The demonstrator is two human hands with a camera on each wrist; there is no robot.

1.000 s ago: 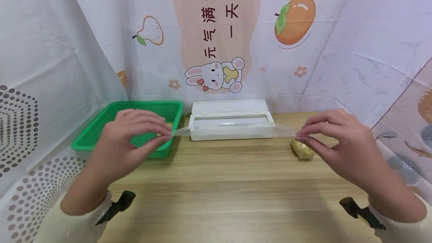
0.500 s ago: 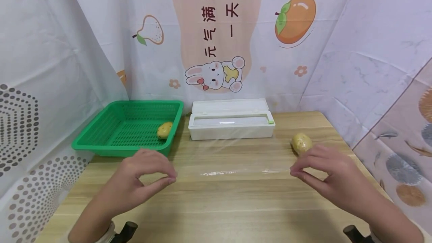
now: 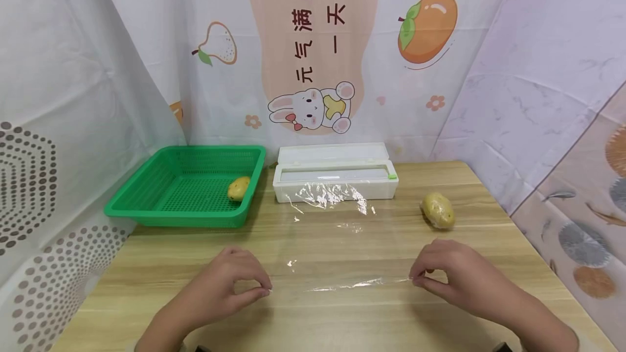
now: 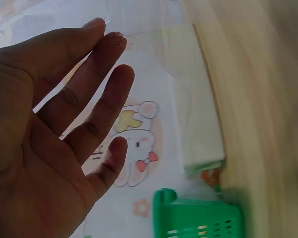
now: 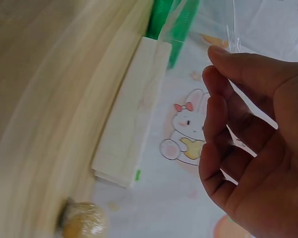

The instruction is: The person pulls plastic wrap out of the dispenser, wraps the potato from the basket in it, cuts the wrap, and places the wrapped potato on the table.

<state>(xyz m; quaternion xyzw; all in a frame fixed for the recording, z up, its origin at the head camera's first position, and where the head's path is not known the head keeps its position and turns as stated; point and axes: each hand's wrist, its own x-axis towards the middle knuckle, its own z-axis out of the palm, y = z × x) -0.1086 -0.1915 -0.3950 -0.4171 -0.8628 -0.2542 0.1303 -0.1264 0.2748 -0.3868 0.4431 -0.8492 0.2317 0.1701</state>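
Note:
A sheet of clear cling film (image 3: 342, 254) stretches from the white dispenser box (image 3: 337, 192) toward the person, with shiny creases near the box and along its front edge. The left hand (image 3: 230, 284) pinches the film's left front corner between thumb and index finger. At the right front corner the right hand (image 3: 452, 276) pinches it likewise. Both wrist views show thumb and fingertip meeting at the film, the other fingers loosely bent. The dispenser's lid (image 3: 334, 152) stands raised at the back, and a green slider (image 3: 392, 176) sits at its right end.
A green plastic basket (image 3: 176, 214) at the back left has a potato (image 3: 238, 188) in it. Another potato (image 3: 438, 211), shiny as if wrapped in film, lies right of the box. Printed curtains (image 3: 220, 96) enclose the wooden table (image 3: 342, 325) at the back and sides.
Both hands have drawn back from the box toward the person, pulling the cling film out over the table. The box, the basket and the potatoes have stayed in place.

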